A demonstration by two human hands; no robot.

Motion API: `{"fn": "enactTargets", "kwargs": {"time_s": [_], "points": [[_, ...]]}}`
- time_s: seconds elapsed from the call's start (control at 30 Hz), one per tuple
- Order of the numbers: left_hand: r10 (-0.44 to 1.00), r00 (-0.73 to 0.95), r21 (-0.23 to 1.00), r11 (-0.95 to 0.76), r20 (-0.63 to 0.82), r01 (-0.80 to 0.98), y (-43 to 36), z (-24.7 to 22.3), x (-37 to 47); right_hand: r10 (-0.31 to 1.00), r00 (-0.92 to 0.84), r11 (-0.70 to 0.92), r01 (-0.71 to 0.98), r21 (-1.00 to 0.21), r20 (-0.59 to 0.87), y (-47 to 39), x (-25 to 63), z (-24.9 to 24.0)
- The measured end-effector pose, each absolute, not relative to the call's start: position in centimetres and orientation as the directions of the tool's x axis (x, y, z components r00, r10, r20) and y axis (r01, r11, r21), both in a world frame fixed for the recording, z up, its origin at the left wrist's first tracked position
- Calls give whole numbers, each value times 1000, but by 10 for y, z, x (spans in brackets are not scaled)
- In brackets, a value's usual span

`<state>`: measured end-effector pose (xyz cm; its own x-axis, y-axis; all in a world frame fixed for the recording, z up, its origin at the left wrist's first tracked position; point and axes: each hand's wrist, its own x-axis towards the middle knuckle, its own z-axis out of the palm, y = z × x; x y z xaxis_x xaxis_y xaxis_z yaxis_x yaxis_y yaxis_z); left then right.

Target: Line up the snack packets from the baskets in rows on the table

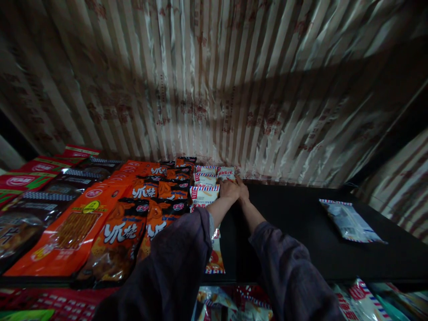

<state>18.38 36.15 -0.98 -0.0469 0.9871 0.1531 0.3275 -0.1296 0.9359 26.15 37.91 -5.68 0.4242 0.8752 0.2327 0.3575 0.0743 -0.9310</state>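
Observation:
Both hands reach to the back of a black shelf [284, 218]. My left hand [230, 191] and my right hand [243, 191] lie side by side on a white and red snack packet [226, 172], whose top edge shows beyond the fingers. The fingers of both hands are bent around its near part, closed on it. Left of them runs a column of similar white packets [204, 194], partly covered by my left sleeve. Orange and black snack bags [122, 232] stand in rows beside that column.
Long orange bags [72, 227], dark bags [31, 214] and red packets [20, 180] fill the left side. A white packet [352, 220] lies alone at the right. More packets [359, 298] and a red basket [63, 303] show below the front edge. A striped sheet [207, 89] hangs behind.

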Motion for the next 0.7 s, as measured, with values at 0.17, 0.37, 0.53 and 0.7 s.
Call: {"fn": "enactTargets", "kwargs": {"time_s": [0.17, 0.37, 0.53, 0.7], "points": [[987, 43, 854, -155, 154, 497, 361, -8, 183, 880, 434, -11, 425, -905, 193, 367, 262, -50], [985, 131, 716, -171, 111, 677, 365, -4, 178, 898, 403, -27, 451, -892, 177, 361, 254, -45], [975, 213, 574, -213, 69, 791, 361, 1, 175, 920, 355, -40, 511, -859, 169, 357, 256, -42], [963, 266, 468, -252, 38, 847, 353, 9, 175, 934, 315, -56, 593, -803, 167, 350, 260, -38]]}}
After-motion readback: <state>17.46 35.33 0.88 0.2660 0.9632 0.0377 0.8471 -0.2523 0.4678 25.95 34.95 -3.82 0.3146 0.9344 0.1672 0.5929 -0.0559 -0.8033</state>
